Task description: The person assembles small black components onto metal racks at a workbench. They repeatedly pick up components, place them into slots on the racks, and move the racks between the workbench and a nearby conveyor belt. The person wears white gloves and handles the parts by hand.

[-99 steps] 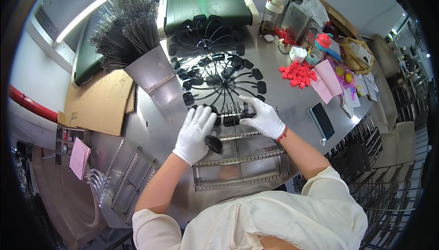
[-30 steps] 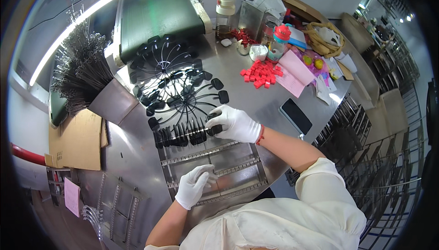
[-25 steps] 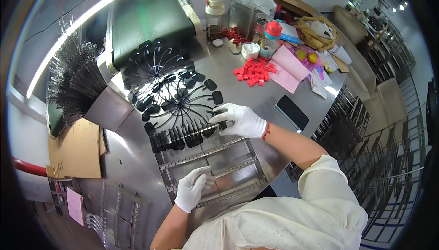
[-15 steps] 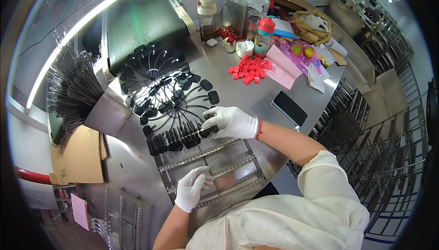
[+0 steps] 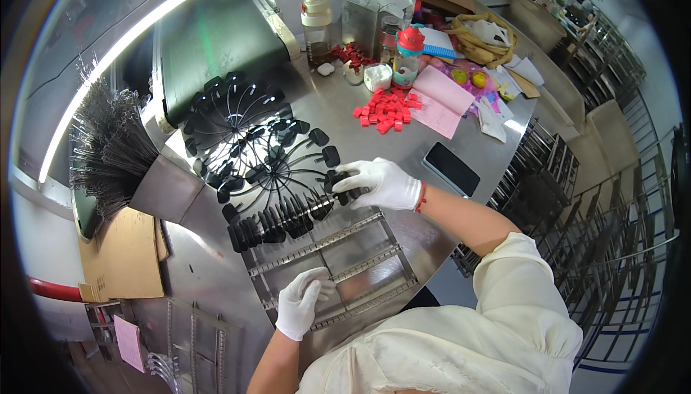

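Note:
My white-gloved right hand point(image 5: 387, 184) has its fingers closed on black paddle-shaped pieces point(image 5: 338, 184) at the right end of a tight row. The rest of that row of black pieces point(image 5: 272, 225) lines the far edge of a metal rack point(image 5: 332, 270) with notched bars. Over the rack's near left part is my gloved left hand point(image 5: 298, 306), fingers loosely bent and apart, with nothing visible in it. Beyond the row, more black paddles on thin curved stems point(image 5: 276, 168) lie fanned in circles on the steel table. How many pieces the right hand grips is hidden.
Red small blocks point(image 5: 387, 110), a pink paper pad point(image 5: 437, 114) and a phone point(image 5: 450, 169) lie farther right. Bottles point(image 5: 317, 30) stand at the back. Left are a bin of thin wires point(image 5: 115, 149), cardboard point(image 5: 128, 253) and a second notched rack point(image 5: 194, 347). A green conveyor belt point(image 5: 216, 41) ends behind.
My right hand has shifted a little to the right, and the black pieces at its fingers stand farther from the row. The left hand has barely moved. The whole view has tilted slightly.

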`<act>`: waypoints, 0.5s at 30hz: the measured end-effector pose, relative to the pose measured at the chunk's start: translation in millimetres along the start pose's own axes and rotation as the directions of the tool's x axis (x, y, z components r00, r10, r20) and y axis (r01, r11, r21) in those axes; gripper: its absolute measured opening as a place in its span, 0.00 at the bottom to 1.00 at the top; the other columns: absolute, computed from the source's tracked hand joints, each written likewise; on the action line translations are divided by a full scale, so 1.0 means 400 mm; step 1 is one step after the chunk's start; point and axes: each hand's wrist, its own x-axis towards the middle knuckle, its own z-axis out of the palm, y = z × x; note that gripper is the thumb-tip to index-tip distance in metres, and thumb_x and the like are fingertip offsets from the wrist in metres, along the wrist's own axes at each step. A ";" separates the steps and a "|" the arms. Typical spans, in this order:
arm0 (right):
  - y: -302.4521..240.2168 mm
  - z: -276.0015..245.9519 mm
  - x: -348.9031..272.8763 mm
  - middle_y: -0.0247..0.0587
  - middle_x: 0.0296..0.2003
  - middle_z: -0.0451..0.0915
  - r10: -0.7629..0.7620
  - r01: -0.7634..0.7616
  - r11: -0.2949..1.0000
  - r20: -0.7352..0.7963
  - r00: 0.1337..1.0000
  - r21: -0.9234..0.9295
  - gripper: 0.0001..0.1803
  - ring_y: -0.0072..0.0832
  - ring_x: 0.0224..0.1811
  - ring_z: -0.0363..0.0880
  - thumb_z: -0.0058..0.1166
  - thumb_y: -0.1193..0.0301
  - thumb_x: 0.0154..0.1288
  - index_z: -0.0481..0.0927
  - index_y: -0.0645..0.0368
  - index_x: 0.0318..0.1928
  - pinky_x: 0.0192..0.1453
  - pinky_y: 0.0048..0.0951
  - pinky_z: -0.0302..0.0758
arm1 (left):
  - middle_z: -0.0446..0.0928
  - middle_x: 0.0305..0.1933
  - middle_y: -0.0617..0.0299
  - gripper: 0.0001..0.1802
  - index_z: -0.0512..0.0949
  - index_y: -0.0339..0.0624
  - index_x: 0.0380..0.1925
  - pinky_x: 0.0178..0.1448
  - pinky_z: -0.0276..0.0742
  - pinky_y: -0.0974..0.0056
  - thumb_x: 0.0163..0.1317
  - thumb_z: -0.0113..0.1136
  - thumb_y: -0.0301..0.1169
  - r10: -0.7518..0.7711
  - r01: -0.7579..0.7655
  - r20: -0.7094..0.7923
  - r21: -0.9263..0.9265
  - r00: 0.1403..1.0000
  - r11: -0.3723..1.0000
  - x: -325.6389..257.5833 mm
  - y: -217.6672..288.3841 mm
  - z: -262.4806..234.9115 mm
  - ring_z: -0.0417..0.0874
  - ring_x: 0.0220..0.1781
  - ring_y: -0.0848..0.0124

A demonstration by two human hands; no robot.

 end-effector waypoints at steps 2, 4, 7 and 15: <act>-0.008 -0.034 -0.017 0.41 0.60 0.81 0.184 -0.200 0.969 0.117 0.976 0.147 0.26 0.34 0.48 0.86 0.72 0.64 0.53 0.87 0.39 0.56 0.57 0.31 0.81 | 0.87 0.46 0.55 0.16 0.77 0.32 0.61 0.47 0.80 0.70 0.78 0.50 0.25 0.006 -0.006 0.006 -0.014 1.000 1.000 0.001 0.001 0.000 0.87 0.44 0.73; -0.009 -0.029 -0.025 0.41 0.60 0.81 0.185 -0.193 0.969 0.061 0.981 0.154 0.25 0.33 0.52 0.84 0.73 0.65 0.53 0.87 0.43 0.55 0.60 0.31 0.80 | 0.86 0.46 0.55 0.16 0.77 0.32 0.61 0.47 0.81 0.70 0.78 0.49 0.25 0.025 -0.025 0.014 -0.008 1.000 1.000 0.000 0.000 0.001 0.87 0.44 0.73; -0.018 -0.024 -0.035 0.40 0.61 0.80 0.216 -0.206 0.960 -0.037 0.976 0.190 0.24 0.33 0.55 0.83 0.74 0.67 0.53 0.87 0.47 0.53 0.61 0.32 0.79 | 0.87 0.46 0.55 0.16 0.77 0.32 0.61 0.47 0.81 0.70 0.78 0.49 0.25 0.015 -0.014 0.017 -0.037 1.000 0.999 0.002 -0.002 -0.001 0.87 0.44 0.73; -0.021 0.018 -0.017 0.42 0.64 0.78 0.197 -0.197 0.945 0.026 0.980 0.263 0.23 0.34 0.57 0.81 0.73 0.70 0.52 0.88 0.45 0.52 0.62 0.33 0.79 | 0.87 0.45 0.55 0.16 0.77 0.32 0.61 0.46 0.81 0.70 0.78 0.49 0.26 0.008 -0.008 0.004 0.023 1.000 1.000 0.006 0.003 -0.001 0.87 0.43 0.73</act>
